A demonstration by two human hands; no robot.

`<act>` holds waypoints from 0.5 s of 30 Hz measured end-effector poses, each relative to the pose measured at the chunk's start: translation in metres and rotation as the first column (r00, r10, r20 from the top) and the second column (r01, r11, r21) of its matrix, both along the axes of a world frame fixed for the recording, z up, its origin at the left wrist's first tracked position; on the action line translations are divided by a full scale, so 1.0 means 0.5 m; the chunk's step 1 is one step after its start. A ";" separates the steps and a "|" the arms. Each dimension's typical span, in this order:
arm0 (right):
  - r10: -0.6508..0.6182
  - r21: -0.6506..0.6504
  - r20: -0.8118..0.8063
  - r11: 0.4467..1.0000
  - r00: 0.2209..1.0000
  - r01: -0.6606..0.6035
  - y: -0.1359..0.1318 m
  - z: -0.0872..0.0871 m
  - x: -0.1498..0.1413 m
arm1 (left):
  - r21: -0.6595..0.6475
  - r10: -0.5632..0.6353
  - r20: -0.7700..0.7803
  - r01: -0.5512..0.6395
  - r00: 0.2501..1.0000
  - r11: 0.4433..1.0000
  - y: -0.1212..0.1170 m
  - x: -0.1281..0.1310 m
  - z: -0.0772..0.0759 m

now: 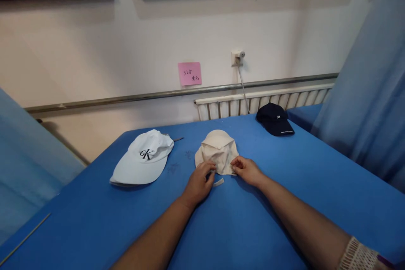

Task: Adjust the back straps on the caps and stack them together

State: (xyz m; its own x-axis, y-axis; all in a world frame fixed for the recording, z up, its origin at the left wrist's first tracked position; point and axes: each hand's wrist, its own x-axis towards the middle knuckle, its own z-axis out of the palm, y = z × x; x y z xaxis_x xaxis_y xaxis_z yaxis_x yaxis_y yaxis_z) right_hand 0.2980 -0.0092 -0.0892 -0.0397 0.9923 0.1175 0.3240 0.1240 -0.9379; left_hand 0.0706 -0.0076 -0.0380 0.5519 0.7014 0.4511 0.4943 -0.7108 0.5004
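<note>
A beige cap (pixel 218 147) lies in the middle of the blue table, its brim pointing away from me and its crown partly caved in. My left hand (pixel 201 180) pinches the near left edge of the cap, fingers closed on the fabric. At the near right edge, my right hand (pixel 247 169) grips the cloth between thumb and fingers. A pale strap end (pixel 218 182) sticks out on the table beside my left hand. To the left sits a white cap (pixel 144 158) with black letters. Far right, a dark navy cap (pixel 274 119) rests near the table's back edge.
The blue table (pixel 247 228) stands against a wall with a metal rail (pixel 152 96) and a white radiator (pixel 228 107). Blue curtains hang at left (pixel 34 164) and right (pixel 370 80). A pink note (pixel 190 73) and a socket with a plug (pixel 237 58) are on the wall.
</note>
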 end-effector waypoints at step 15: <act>0.039 0.114 0.232 0.991 0.972 -0.067 -0.031 0.064 0.006 | -0.202 -0.087 -0.075 0.070 0.993 0.977 -0.006 -0.003 0.026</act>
State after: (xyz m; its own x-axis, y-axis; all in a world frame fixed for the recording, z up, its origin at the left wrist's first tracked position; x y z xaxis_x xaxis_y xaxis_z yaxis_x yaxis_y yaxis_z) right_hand 0.3010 -0.0246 -0.0574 -0.1317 0.9670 0.2179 0.5177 0.2546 -0.8168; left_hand 0.0690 -0.0107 -0.0251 0.6382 0.7255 0.2576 0.4867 -0.6395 0.5952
